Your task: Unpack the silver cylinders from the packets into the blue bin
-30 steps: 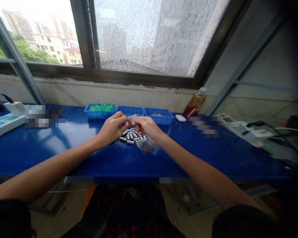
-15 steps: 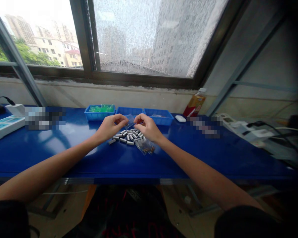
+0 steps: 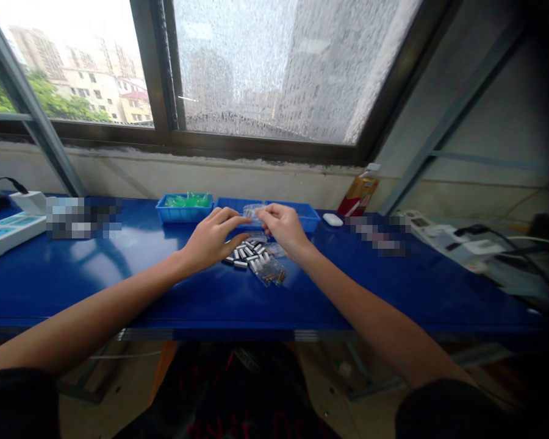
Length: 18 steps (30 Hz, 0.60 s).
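My right hand [image 3: 284, 227] pinches a small clear plastic bag [image 3: 253, 211] between thumb and fingers, held up in front of the blue bins. My left hand [image 3: 214, 236] is beside it, thumb and fingers spread apart around nothing I can see. Below both hands lies a loose pile of short silver-and-dark cylinders [image 3: 240, 264], partly covered by my left hand. At the pile's right edge, clear bags lie flat on the table, and one bag [image 3: 274, 277] has small brass-coloured pieces in it.
Three blue bins stand along the back: the left bin [image 3: 183, 214] holds green packets, then a middle bin [image 3: 229, 202] and a right bin [image 3: 308, 223]. A white case [image 3: 332, 219] and a drink bottle [image 3: 360, 192] are farther right. Power strips [image 3: 11, 235] lie at the sides.
My left hand has let go of the bag, opened and come lower over the pile. My right hand has shifted slightly right and keeps the bag pinched.
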Tool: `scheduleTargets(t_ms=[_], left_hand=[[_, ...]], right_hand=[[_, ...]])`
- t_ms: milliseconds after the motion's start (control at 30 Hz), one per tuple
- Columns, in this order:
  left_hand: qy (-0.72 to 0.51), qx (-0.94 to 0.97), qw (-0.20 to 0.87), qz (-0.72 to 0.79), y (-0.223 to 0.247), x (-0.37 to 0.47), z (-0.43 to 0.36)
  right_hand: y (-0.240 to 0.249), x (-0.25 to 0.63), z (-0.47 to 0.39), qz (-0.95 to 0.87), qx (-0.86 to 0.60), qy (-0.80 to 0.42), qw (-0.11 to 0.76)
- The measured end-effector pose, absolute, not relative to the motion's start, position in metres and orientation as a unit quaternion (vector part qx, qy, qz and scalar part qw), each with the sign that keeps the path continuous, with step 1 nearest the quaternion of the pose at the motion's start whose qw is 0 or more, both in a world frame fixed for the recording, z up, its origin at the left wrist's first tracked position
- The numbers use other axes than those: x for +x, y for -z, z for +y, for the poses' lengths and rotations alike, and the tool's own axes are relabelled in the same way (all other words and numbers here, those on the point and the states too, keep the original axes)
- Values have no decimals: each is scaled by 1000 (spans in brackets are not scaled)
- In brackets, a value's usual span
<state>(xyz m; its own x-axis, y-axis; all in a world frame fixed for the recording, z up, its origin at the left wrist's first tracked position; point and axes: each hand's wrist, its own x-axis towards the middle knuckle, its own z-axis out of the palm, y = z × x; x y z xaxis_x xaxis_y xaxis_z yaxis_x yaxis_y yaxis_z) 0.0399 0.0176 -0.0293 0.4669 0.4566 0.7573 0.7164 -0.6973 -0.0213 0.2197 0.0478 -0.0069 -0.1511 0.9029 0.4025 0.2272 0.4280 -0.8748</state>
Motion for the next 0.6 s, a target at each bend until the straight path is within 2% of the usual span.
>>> scheduleTargets(t_ms=[67, 100, 167, 267, 367, 467, 600], left_hand=[[347, -849, 117, -380, 32, 42, 24], [319, -859, 92, -391, 33, 42, 29], [252, -879, 51, -401, 37, 43, 41], [173, -903, 5, -393, 40, 49, 60], [132, -915, -25, -382, 40, 57, 72], [129, -906, -6, -404, 39, 59, 72], [176, -871, 28, -457, 37, 41, 61]], right_hand=[[3, 236, 61, -692, -446, -108, 557], [2, 245, 69, -691, -462, -25, 556], [4, 264, 86, -681, -500, 65, 530], [15, 281, 103, -695, -533, 64, 478], [24, 278, 105, -704, -533, 29, 469], [26, 263, 94, -743, -497, 5, 449], [26, 241, 73, -821, -422, -53, 380]])
